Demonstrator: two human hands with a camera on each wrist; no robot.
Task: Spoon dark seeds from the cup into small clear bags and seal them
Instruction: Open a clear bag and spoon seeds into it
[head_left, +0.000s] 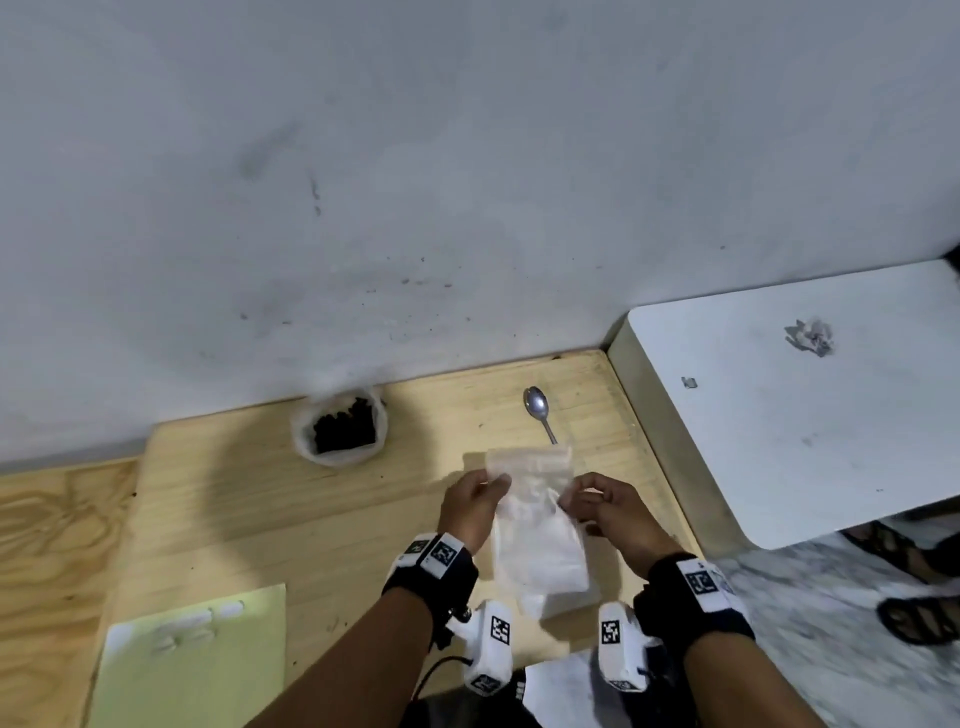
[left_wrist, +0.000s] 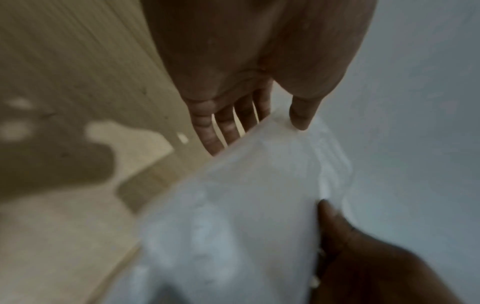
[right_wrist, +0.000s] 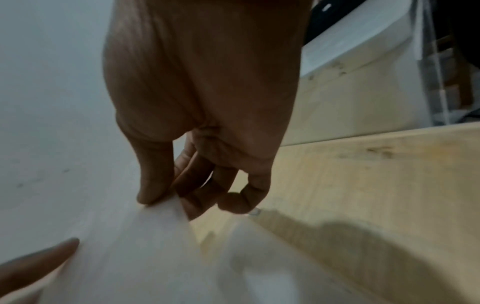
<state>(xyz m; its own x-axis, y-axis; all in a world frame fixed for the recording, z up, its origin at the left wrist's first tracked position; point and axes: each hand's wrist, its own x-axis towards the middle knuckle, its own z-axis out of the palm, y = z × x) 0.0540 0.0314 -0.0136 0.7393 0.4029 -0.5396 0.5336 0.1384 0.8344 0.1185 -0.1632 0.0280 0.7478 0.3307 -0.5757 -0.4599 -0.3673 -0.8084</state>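
A small clear bag (head_left: 535, 519) is held up over the wooden table between both hands. My left hand (head_left: 475, 501) pinches its left edge, thumb on top and fingers behind (left_wrist: 298, 119). On the right edge my right hand (head_left: 597, 501) pinches it between thumb and fingers (right_wrist: 161, 197). The bag (left_wrist: 246, 216) looks empty and blurred in both wrist views (right_wrist: 135, 257). A white cup (head_left: 340, 431) with dark seeds stands at the back left by the wall. A metal spoon (head_left: 539, 410) lies on the table behind the bag, its handle partly hidden by it.
The wooden table (head_left: 260, 519) ends at a grey wall at the back. A pale green sheet (head_left: 197, 660) lies front left. A white tabletop (head_left: 779, 395) adjoins on the right. Sandalled feet (head_left: 919, 587) show on the floor at far right.
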